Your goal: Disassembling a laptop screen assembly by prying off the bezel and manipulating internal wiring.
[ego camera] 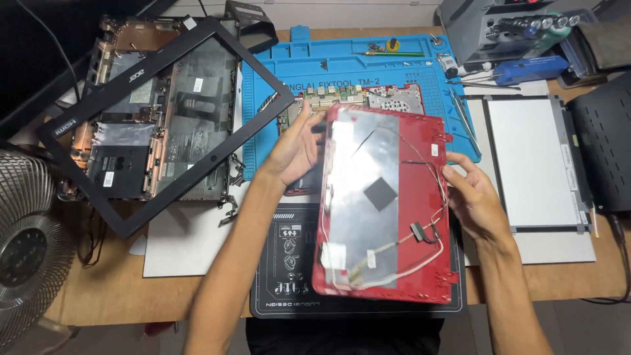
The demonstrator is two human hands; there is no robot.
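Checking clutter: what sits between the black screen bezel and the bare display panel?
In the head view, the red lid shell held by both hands, left hand and right hand, fills that stretch, over the blue repair mat.

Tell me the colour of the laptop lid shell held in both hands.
Red laptop lid shell with a silvery foil lining inside, shown in the head view.

An electronics repair workshop: blue repair mat (289, 66), dismantled laptop chassis (164, 112), scattered screwdrivers (460, 112).
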